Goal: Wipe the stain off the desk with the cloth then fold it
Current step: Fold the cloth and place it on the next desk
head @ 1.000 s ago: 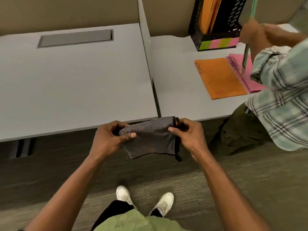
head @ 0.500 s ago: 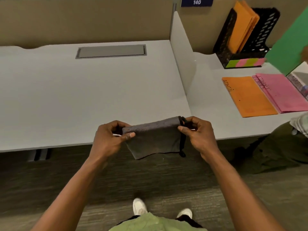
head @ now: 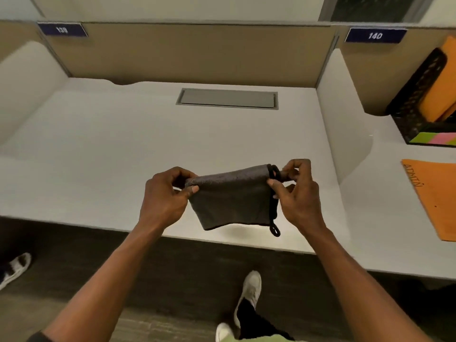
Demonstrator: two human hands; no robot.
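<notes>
A dark grey cloth (head: 230, 199), folded over and edged in black with a small hanging loop at its lower right corner, hangs in the air just above the front part of the white desk (head: 118, 149). My left hand (head: 166, 197) pinches its upper left corner. My right hand (head: 294, 193) pinches the upper right corner by the black trim. The cloth casts a faint shadow on the desk near the front edge. No stain shows on the desk surface.
A grey cable hatch (head: 228, 98) sits at the back of the desk. A white divider (head: 341, 124) separates the neighbouring desk, which holds an orange folder (head: 435, 196) and a black file rack (head: 424, 99) with orange folders. Another person's shoe (head: 14, 269) is at the left.
The view has tilted up and I have stepped closer; both hands with the cloth have moved from in front of the desk edge to over the desk. The neighbouring person has left the view.
</notes>
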